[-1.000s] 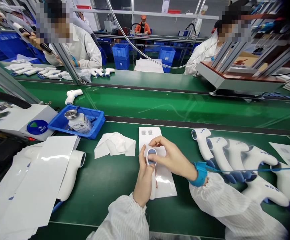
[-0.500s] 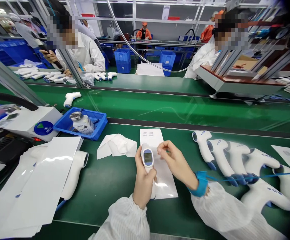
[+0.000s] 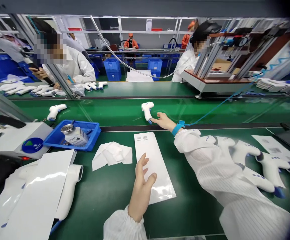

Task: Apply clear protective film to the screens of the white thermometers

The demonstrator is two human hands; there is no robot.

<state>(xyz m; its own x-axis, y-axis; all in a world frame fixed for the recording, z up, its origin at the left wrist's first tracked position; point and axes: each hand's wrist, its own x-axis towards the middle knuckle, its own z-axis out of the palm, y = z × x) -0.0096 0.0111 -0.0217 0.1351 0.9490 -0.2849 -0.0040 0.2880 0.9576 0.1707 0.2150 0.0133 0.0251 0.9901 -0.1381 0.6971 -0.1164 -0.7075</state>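
My left hand (image 3: pixel 141 190) is open and holds nothing. Its fingers are loosely apart over a glossy white sheet (image 3: pixel 157 166) with small printed marks at its far end. My right hand (image 3: pixel 163 121) reaches out to the green belt, fingers stretched, a blue wrist strap (image 3: pixel 178 127) at its wrist. An index fingertip is at the handle end of a white and blue infrared thermometer (image 3: pixel 147 110) lying on the belt; whether they touch I cannot tell. More white thermometers (image 3: pixel 257 178) lie to the right, partly behind my right sleeve.
A crumpled white cloth (image 3: pixel 113 154) lies left of the sheet. Further left are a blue tray (image 3: pixel 95 136) holding a metal-topped bottle (image 3: pixel 75 135), white sheets (image 3: pixel 35 193) over a thermometer (image 3: pixel 68 193), and a white box (image 3: pixel 32 133). Another thermometer (image 3: pixel 56 111) lies on the belt. Co-workers sit beyond.
The thermometer in my left hand is gone from it, and one lies on the belt by my right hand. My right hand has moved forward; my left hand has opened. The view has shifted.
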